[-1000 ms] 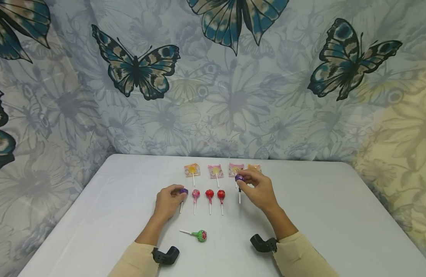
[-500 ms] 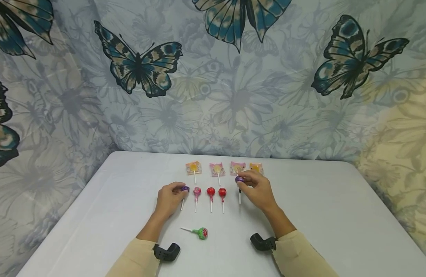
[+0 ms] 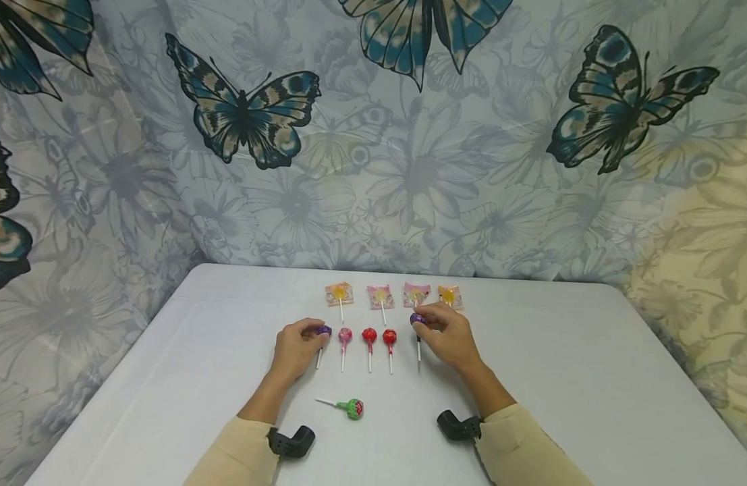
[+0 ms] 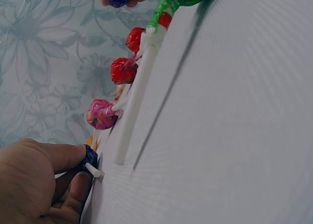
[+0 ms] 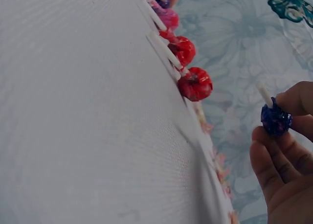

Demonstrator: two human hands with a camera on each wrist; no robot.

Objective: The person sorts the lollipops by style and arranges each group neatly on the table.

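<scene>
My left hand (image 3: 297,347) pinches a purple-wrapped lollipop (image 4: 91,155) by its head at the left end of a row on the white table. Beside it in that row lie a pink lollipop (image 3: 345,335) and two red lollipops, one (image 3: 370,335) left of the other (image 3: 389,337), sticks pointing toward me. To the right of the row, my right hand (image 3: 451,335) holds another purple lollipop (image 5: 276,120) by its head between thumb and fingers, its stick pointing down toward me. In the right wrist view this lollipop stands off the table surface.
A green lollipop (image 3: 354,409) lies crosswise nearer me, stick to the left. Along the back are flat-wrapped lollipops: an orange one (image 3: 339,294), a pink one (image 3: 380,298), another pink one (image 3: 416,294) and an orange one (image 3: 450,296). Behind the table (image 3: 549,378) hangs a butterfly-patterned backdrop (image 3: 409,196).
My right hand has shifted slightly left and toward me with its purple lollipop, uncovering more of the back right orange lollipop. My left hand keeps its grip in place. The head view tilted slightly.
</scene>
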